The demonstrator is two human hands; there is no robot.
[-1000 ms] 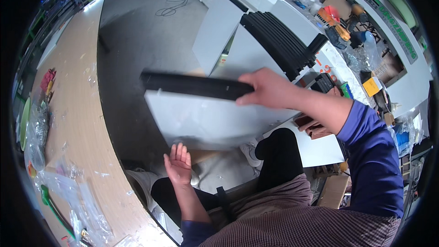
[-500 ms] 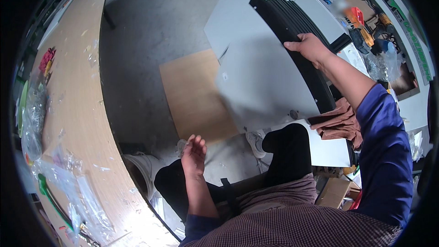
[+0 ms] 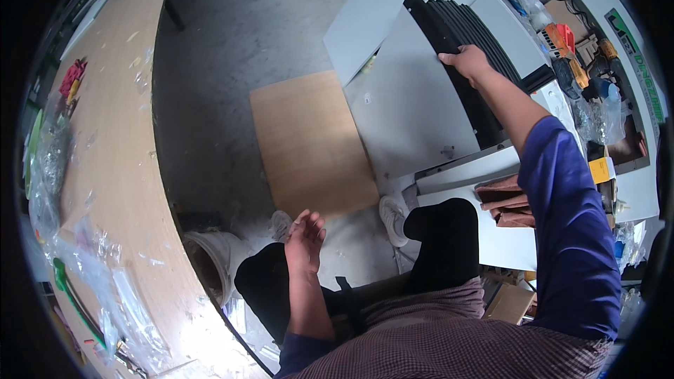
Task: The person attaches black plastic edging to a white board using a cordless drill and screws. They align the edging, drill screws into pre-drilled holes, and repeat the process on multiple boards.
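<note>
My right hand [image 3: 469, 65] is closed over the near side of a black ribbed edge piece [image 3: 463, 31]. That piece runs along a large pale grey panel [image 3: 414, 91], which stands tilted at the right of the floor. The thumb lies on the panel's side, and the other fingers are partly hidden behind the black piece. Above my left thigh, my left hand [image 3: 305, 242] hangs in the air with its fingers loosely curled and apart, holding nothing. Below the panel's near end, a brown cloth [image 3: 507, 200] lies on a white surface [image 3: 505, 242].
A long wooden-topped table [image 3: 116, 168] with plastic bags [image 3: 53, 161] runs along the left. Between my feet and the far floor lies a flat wooden board [image 3: 312, 144]. A white bucket [image 3: 217, 260] stands under the table's edge. Power tools [image 3: 572, 63] lie at the right.
The panel and my right hand have shifted away from me, uncovering a white edge near the panel's close end. My left hand has moved slightly to the right, still holding nothing.
</note>
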